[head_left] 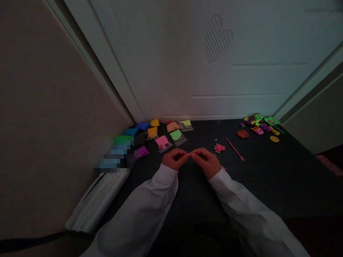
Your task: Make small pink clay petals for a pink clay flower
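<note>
My left hand [174,159] and my right hand [205,161] meet above the dark table, thumbs and forefingers pinched tip to tip. Whatever lies between the fingertips is too small and dim to make out. Just right of my right hand is a small pink clay flower cluster [219,148] with bits of green at its edge. A pink modelling stick [235,149] lies slantwise beyond it. Close to my left hand are bags of pink clay [163,142] and light green clay [177,135]. Part of another thin pink thing [224,168] shows beside my right wrist.
More clay packs, such as a purple one [141,151] and an orange one [152,132], lie at the left. A long whitish package [98,200] runs along the left wall. Brownish-red clay [243,134] and several colourful clay pieces [258,123] sit at the right. A white panel [241,82] stands behind.
</note>
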Available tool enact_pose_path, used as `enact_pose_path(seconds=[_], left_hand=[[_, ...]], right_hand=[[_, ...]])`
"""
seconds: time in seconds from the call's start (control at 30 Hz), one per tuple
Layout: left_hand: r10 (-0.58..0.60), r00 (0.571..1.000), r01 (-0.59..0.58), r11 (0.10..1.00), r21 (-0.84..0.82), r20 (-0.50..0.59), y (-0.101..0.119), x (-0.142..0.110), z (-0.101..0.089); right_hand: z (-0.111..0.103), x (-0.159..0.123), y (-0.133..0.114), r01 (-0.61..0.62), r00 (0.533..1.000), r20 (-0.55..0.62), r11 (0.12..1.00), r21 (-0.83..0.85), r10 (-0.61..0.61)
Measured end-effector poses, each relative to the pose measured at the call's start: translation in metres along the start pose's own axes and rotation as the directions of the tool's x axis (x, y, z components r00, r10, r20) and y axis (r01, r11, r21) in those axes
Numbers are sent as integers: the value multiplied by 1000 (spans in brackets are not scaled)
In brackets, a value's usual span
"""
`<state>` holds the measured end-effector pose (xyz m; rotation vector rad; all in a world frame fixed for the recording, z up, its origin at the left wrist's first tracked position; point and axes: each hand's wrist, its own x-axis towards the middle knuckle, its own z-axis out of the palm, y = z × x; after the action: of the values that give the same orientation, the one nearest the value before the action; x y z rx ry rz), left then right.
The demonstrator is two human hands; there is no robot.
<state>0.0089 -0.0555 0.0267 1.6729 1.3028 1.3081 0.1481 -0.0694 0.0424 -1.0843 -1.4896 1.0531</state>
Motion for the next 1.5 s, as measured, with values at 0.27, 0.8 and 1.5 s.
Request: enact_pose_path(seconds=[0.27, 0.8, 1.5], left_hand=[[-55, 998, 56, 995, -87, 16, 9, -1, -2], [68, 998, -67, 998, -18, 10, 10, -2, 0], [-182, 962, 234, 934, -271, 204, 14, 1, -4]], right_hand=[[-3, 2, 0, -21, 1000, -18, 1000, 6, 21], [-2, -3, -7, 90, 995, -19, 973, -211, -96], [-3, -1, -2, 32, 999, -16, 990, -138, -35]])
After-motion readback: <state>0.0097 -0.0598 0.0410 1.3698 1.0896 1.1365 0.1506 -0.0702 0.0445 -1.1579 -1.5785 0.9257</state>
